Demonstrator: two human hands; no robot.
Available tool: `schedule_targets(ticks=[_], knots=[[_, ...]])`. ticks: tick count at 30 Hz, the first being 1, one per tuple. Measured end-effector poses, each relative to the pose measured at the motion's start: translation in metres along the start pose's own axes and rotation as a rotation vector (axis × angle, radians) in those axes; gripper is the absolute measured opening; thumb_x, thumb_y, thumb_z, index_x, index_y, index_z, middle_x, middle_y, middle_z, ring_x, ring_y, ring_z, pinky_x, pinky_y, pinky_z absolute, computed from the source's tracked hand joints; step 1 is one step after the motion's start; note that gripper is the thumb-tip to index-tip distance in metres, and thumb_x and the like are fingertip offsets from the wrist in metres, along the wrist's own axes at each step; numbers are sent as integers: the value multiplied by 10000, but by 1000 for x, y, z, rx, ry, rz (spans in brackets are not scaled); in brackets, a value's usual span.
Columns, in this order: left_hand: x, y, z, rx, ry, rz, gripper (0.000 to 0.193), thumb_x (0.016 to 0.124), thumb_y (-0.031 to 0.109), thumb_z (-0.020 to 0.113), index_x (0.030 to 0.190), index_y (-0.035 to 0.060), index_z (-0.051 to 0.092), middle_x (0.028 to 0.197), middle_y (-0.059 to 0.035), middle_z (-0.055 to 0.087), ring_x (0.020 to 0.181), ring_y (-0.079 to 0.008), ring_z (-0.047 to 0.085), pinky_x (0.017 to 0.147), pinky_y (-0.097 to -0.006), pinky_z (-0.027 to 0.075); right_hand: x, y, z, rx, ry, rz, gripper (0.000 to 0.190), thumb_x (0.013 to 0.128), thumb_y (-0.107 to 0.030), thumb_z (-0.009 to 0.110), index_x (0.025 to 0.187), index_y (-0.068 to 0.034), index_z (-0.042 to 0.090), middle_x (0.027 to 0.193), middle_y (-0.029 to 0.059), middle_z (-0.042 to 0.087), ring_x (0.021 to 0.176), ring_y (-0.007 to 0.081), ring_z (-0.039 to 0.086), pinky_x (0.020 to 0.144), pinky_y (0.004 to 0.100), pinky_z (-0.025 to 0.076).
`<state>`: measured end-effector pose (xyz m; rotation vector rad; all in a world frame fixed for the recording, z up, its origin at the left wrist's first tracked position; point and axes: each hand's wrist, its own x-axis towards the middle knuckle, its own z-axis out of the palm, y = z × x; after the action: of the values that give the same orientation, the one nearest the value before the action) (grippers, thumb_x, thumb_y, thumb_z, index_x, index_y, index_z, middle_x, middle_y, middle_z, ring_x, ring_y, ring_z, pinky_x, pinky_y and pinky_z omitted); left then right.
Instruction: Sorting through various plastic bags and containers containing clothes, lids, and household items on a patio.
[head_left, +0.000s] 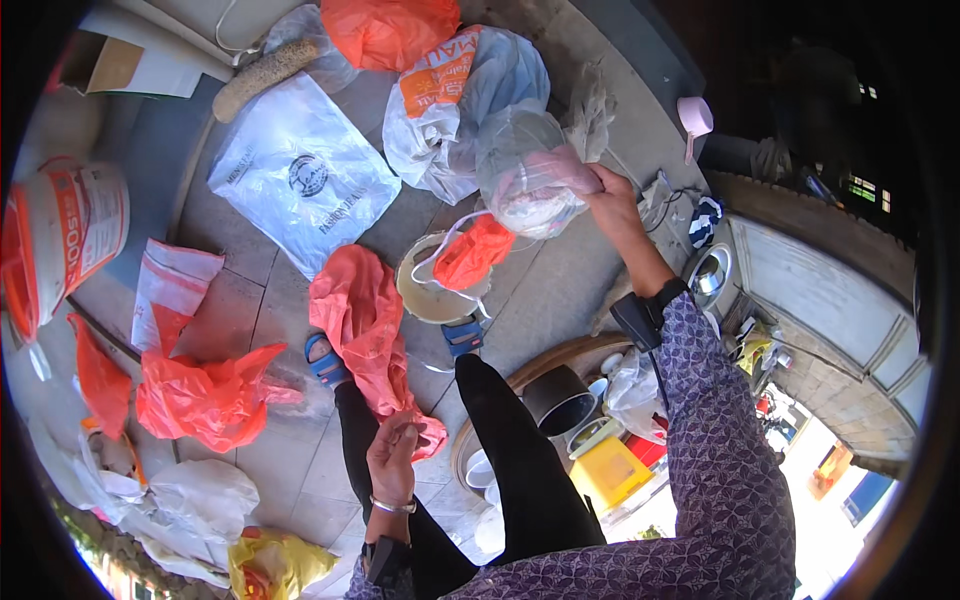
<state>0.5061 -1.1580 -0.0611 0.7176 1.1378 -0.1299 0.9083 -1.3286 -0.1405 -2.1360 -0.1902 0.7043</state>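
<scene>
My right hand (611, 196) is closed on the pinkish top of a stuffed clear plastic bag (521, 161), beside a full white and orange shopping bag (465, 97). My left hand (394, 450) is above my lap, its fingers curled over the lower end of a long red plastic bag (360, 300); whether it grips the bag I cannot tell. Between my feet and the stuffed bag stands a round tub (420, 292) with a small red bag (472, 255) and a white strap at its rim. A flat printed clear plastic bag (300, 169) lies on the paving.
Red plastic bags (202, 397) lie at the left, near a white and red bucket (86, 225). A yellow bag (277, 562) is at bottom left. At the right, a round table (540, 367) bears a black pot (559, 401) and a yellow container (611, 472). A pink dipper (695, 118) lies farther back.
</scene>
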Motion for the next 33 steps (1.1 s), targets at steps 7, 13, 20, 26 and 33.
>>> schedule_targets(ticks=[7, 13, 20, 26, 33], knots=[[0, 25, 20, 153, -32, 146, 478, 875, 261, 559, 1280, 50, 417, 1082, -76, 563, 916, -152, 549, 721, -248, 442, -149, -99, -4, 119, -200, 199, 307, 697, 35, 609, 1002, 8, 598, 957, 60, 616, 890, 127, 561, 787, 258, 436], [-15, 46, -1, -384, -29, -296, 846, 777, 698, 404, 1385, 129, 252, 1298, -138, 436, 1162, -316, 432, 905, -484, 379, -264, -185, 70, -198, -614, -632, 354, 576, 28, 550, 925, -10, 594, 1082, 113, 550, 1028, 325, 484, 871, 412, 392], [-70, -2, -44, -872, -113, -195, 612, 852, 532, 429, 1266, 81, 435, 1223, -97, 513, 1116, -270, 479, 975, -412, 362, -323, -212, 110, -222, -901, -887, 239, 662, -93, 554, 895, -50, 583, 1069, 69, 541, 1098, 309, 432, 881, 421, 351], [-93, 10, -81, -325, 253, 152, 475, 835, 319, 546, 1218, 48, 474, 1149, -92, 564, 1031, -267, 538, 888, -391, 423, -327, -246, 118, -277, -1101, -1089, 202, 667, -86, 554, 863, -66, 594, 1015, 56, 563, 1085, 285, 444, 859, 413, 369], [-81, 84, -67, 1064, 244, 609, 256, 794, 208, 518, 998, 92, 621, 1025, -119, 609, 964, -301, 572, 816, -453, 420, -305, -266, 122, -362, -1319, -1099, 118, 656, -130, 558, 741, -49, 576, 837, 81, 604, 1037, 285, 488, 878, 386, 392]])
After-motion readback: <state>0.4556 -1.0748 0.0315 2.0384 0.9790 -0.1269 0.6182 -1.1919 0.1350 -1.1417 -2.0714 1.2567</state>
